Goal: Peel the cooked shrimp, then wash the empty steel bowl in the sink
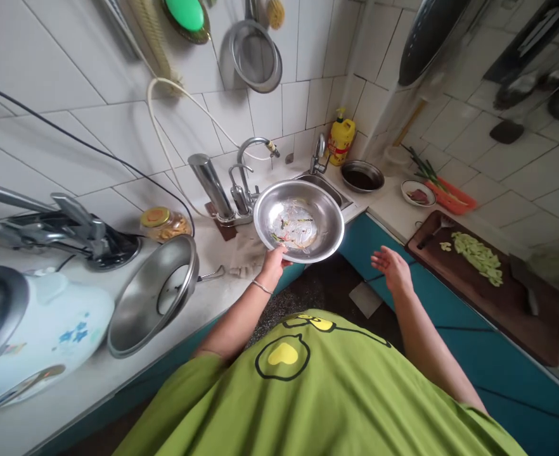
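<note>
Nearest the camera, wearing a green T-shirt (327, 392) with yellow-and-black drawings. Gripping a steel basin (326, 233) by its near rim with the left hand (274, 261), with thumb on the rim and fingers tucked beneath. Reaching out the right hand (392, 269), with fingers loosely parted and grasping nothing, near the right-hand worktop's front edge and apart from the basin. Holding the basin in mid-air, before the sink (331, 189) at the worktop's corner. Visible inside it: small green, reddish and dark scraps (303, 220). Along the right-hand worktop's front edge: brown chopping board (455, 282) with pale-green slices (478, 256) and a cleaver (521, 282). Towards the back edge: small plate of reddish meat (418, 195), beside an orange basket (457, 206) of scallions (424, 166). Near the back corner: metal bowl (378, 180) with contents too dark to tell, before a yellow pump bottle (341, 139). On the left-hand worktop: tilted steel bowl (132, 310) at the front edge, behind it a gold-lidded jar (160, 221) of tan pieces.
</note>
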### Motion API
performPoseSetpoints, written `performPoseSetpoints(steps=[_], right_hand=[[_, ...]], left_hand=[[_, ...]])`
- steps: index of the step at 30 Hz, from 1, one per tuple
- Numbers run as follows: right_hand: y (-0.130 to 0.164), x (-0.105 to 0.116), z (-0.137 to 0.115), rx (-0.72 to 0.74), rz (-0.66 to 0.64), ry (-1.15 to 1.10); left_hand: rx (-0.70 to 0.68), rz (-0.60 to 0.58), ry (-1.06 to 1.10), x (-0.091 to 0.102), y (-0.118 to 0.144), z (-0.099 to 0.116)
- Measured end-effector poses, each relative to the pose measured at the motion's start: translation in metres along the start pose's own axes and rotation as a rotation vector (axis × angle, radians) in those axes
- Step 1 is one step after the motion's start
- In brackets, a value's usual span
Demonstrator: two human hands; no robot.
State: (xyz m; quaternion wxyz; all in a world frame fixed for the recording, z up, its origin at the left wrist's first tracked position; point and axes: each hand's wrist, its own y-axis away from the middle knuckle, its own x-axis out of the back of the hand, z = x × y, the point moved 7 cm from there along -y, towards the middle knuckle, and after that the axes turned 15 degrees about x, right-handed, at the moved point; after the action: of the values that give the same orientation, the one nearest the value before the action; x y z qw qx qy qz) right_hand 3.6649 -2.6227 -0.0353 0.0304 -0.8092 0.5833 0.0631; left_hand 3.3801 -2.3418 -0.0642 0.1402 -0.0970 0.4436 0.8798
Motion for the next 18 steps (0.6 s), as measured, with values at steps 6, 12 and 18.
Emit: performPoseSetpoints(steps=[6, 12, 18], right_hand=[[-0.147, -0.104, -0.009, 0.261, -0.222, 0.102], [-0.277, -0.217, 0.035, 0.151, -0.518, 0.232], [-0.348, -0.306, 0.055, 0.287, -0.791, 0.386]], left_hand=[[-0.062, 0.067, 0.047, -0.038, -0.054, 0.031], [-0.112, 0.201, 0.123, -0.071, -0.100, 0.047], [-0.102, 0.389, 0.201, -0.104, -0.130, 0.047]])
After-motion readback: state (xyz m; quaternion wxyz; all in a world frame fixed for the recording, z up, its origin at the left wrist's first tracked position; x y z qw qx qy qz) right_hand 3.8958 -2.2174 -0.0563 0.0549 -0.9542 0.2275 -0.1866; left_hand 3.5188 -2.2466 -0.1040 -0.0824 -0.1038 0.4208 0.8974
